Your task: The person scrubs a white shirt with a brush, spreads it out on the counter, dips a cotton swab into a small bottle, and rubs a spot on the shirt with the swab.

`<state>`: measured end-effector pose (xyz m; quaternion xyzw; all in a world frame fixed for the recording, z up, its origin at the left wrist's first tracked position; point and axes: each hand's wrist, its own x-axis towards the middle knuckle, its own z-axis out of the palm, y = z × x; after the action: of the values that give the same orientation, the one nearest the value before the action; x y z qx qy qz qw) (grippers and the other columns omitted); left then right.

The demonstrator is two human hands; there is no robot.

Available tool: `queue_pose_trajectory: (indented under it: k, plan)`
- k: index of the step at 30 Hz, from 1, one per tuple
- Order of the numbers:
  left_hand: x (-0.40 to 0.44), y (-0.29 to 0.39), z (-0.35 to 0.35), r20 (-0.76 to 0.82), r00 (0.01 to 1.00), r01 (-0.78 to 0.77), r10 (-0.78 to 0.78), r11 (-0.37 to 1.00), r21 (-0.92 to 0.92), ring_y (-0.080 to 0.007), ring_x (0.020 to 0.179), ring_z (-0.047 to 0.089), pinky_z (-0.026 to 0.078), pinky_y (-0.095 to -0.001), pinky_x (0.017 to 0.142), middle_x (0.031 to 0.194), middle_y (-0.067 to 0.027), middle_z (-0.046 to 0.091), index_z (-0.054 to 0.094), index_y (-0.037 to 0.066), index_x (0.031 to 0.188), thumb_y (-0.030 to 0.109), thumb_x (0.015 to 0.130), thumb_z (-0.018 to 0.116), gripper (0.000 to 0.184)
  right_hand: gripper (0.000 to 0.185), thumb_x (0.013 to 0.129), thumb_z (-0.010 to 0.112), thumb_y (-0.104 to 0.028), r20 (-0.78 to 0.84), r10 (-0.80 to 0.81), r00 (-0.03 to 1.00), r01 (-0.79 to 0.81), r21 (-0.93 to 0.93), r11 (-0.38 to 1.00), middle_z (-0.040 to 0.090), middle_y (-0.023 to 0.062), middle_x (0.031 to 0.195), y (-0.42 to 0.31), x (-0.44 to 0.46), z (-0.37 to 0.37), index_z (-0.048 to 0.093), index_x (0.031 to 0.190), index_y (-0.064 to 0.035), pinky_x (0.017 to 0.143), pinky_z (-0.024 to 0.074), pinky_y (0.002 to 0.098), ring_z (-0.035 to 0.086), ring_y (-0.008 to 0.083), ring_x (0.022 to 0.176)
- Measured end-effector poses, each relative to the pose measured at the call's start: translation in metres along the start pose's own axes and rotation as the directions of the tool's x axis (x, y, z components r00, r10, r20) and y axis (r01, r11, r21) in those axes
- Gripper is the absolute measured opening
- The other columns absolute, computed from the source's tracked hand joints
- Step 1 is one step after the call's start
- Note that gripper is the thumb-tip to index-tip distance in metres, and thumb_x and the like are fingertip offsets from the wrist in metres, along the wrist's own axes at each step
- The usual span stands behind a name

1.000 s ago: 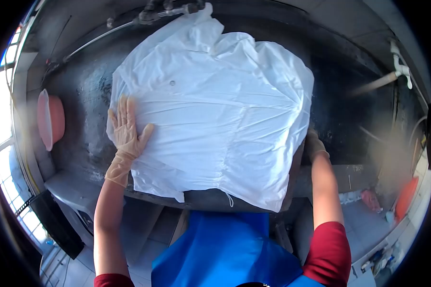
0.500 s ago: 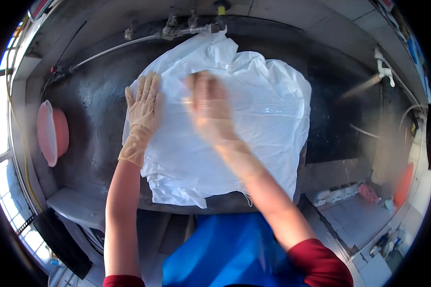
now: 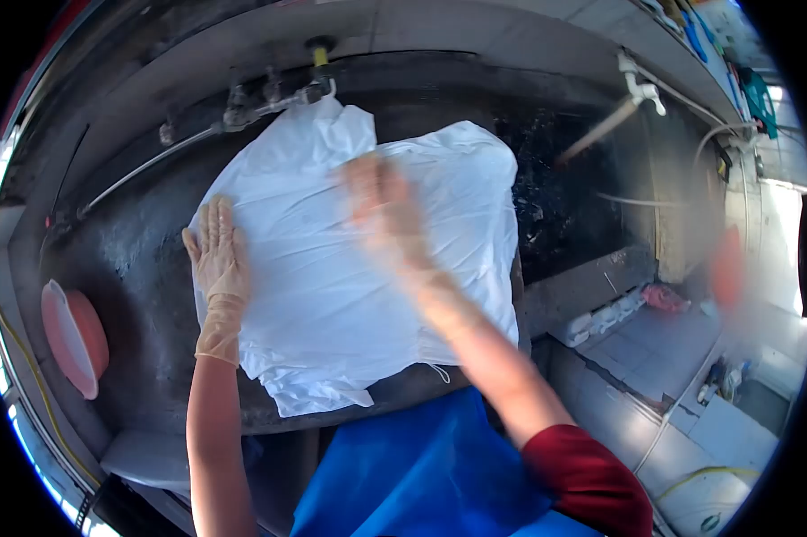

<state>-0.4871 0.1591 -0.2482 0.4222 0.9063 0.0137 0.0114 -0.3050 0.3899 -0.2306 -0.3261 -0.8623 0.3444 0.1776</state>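
Note:
A wet white cloth (image 3: 332, 295), perhaps a garment, is spread over the dark work surface, creased and bunched at its edges. A thin loop of cord hangs from its lower edge. My left hand (image 3: 217, 255), in a pale translucent glove, lies flat on the cloth's left side with fingers stretched. My right hand (image 3: 390, 219) is over the upper middle of the cloth, badly blurred by motion. Its fingers look curled round something brownish that I cannot make out.
A pink basin (image 3: 76, 340) leans at the left. Metal pipe and valves (image 3: 233, 116) run along the back wall. Dark water (image 3: 555, 197) fills a trough at the right, below a white tap (image 3: 640, 89). A blue apron (image 3: 412, 465) covers my front.
The view has turned and shifted, so the cloth and basin sit further left and the right side shows more. My left hand stays on the cloth; my right hand keeps moving over it.

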Motion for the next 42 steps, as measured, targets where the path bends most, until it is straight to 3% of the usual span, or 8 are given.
queue_pose_trajectory:
  k: [3, 9, 13, 19, 24, 36, 38, 42]
  plan:
    - [-0.001, -0.005, 0.005, 0.027, 1.0, 0.004, -0.005, 1.0, 0.018, -0.0217, 0.156, 0.019, 0.006, -0.0492, 0.125, 0.167, -0.0022, 0.028, 0.029, 0.015, 0.16, 0.031, 0.11, 0.031, 0.053, 0.051, 0.093, 0.06, -0.021, 0.129, -0.399, 0.908, 0.417, -0.183, 0.89, 0.054, 0.0216, 0.128, -0.082, -0.042, 0.068, 0.049, 0.141, -0.0061, 0.086, 0.0526, 0.0513, 0.06, 0.0416, 0.102]
    - [-0.003, -0.002, -0.001, 0.009, 1.0, -0.003, 0.003, 1.0, 0.028, -0.0219, 0.156, 0.017, 0.005, -0.0482, 0.126, 0.167, -0.0011, 0.026, 0.025, 0.014, 0.161, 0.032, 0.11, 0.03, 0.054, 0.046, 0.101, 0.055, -0.025, 0.037, -0.162, 0.986, 0.138, -0.72, 0.68, 0.054, 0.0168, 0.138, 0.13, -0.012, -0.163, 0.051, 0.144, -0.0103, 0.091, 0.0513, 0.0468, 0.055, 0.0381, 0.122]
    - [-0.001, -0.005, 0.002, -0.02, 0.999, -0.03, 0.031, 0.998, 0.047, -0.0224, 0.156, 0.017, 0.005, -0.0472, 0.126, 0.167, -0.0016, 0.026, 0.024, 0.014, 0.161, 0.033, 0.11, 0.03, 0.055, 0.053, 0.098, 0.056, -0.023, -0.006, 0.129, 0.992, -0.123, -0.349, 0.929, 0.051, 0.0251, 0.136, 0.079, -0.018, -0.126, 0.043, 0.147, -0.0067, 0.09, 0.0506, 0.0523, 0.055, 0.0423, 0.112]
    - [0.001, -0.004, 0.0, 0.027, 0.999, -0.022, 0.02, 0.997, 0.073, -0.0225, 0.156, 0.016, 0.004, -0.047, 0.126, 0.167, -0.0025, 0.025, 0.023, 0.015, 0.162, 0.032, 0.109, 0.031, 0.056, 0.045, 0.095, 0.056, -0.018, 0.18, -0.478, 0.86, 0.51, -0.251, 0.822, 0.05, 0.0207, 0.139, 0.012, -0.062, -0.032, 0.05, 0.139, -0.0096, 0.09, 0.0518, 0.0494, 0.062, 0.0376, 0.104]
    - [0.0, 0.002, -0.004, 0.051, 0.999, 0.01, -0.016, 0.994, 0.11, -0.0233, 0.156, 0.016, 0.003, -0.0478, 0.126, 0.167, -0.0058, 0.024, 0.023, 0.013, 0.162, 0.027, 0.108, 0.03, 0.056, 0.052, 0.097, 0.057, -0.029, 0.016, 0.224, 0.974, -0.164, -0.634, 0.756, 0.055, 0.0157, 0.139, 0.23, -0.041, -0.207, 0.048, 0.145, -0.01, 0.101, 0.0444, 0.0521, 0.053, 0.0374, 0.122]
    - [0.001, -0.004, -0.006, -0.05, 0.999, 0.001, -0.011, 0.978, -0.209, -0.0243, 0.153, 0.026, 0.009, -0.0487, 0.125, 0.161, -0.0095, 0.039, 0.042, 0.012, 0.154, 0.022, 0.108, 0.041, 0.047, 0.063, 0.098, 0.05, -0.017, 0.205, 0.922, 0.328, -0.614, -0.696, 0.372, 0.029, 0.0199, 0.158, 0.426, -0.09, -0.106, 0.029, 0.157, -0.0259, 0.112, 0.0436, 0.0511, 0.032, 0.0454, 0.146]
    - [0.003, -0.006, -0.003, -0.065, 0.998, -0.006, -0.011, 0.969, -0.249, -0.0249, 0.153, 0.027, 0.009, -0.0485, 0.125, 0.16, -0.0093, 0.04, 0.043, 0.013, 0.153, 0.019, 0.107, 0.043, 0.047, 0.057, 0.103, 0.049, -0.029, 0.407, 0.607, 0.683, 0.069, -0.863, 0.501, 0.043, 0.0234, 0.149, 0.474, -0.126, -0.135, 0.031, 0.156, -0.016, 0.109, 0.0439, 0.0524, 0.044, 0.0489, 0.134]
    - [-0.027, 0.01, -0.011, -0.329, 0.944, -0.148, 0.017, 0.914, -0.377, -0.0267, 0.152, 0.029, 0.009, -0.049, 0.125, 0.158, -0.0083, 0.043, 0.045, 0.015, 0.153, 0.013, 0.104, 0.049, 0.049, 0.071, 0.094, 0.069, -0.025, 0.124, -0.01, 0.992, 0.09, -0.668, 0.738, 0.048, 0.0291, 0.141, 0.277, -0.132, -0.212, 0.035, 0.153, -0.0039, 0.105, 0.0425, 0.0506, 0.05, 0.0463, 0.124]
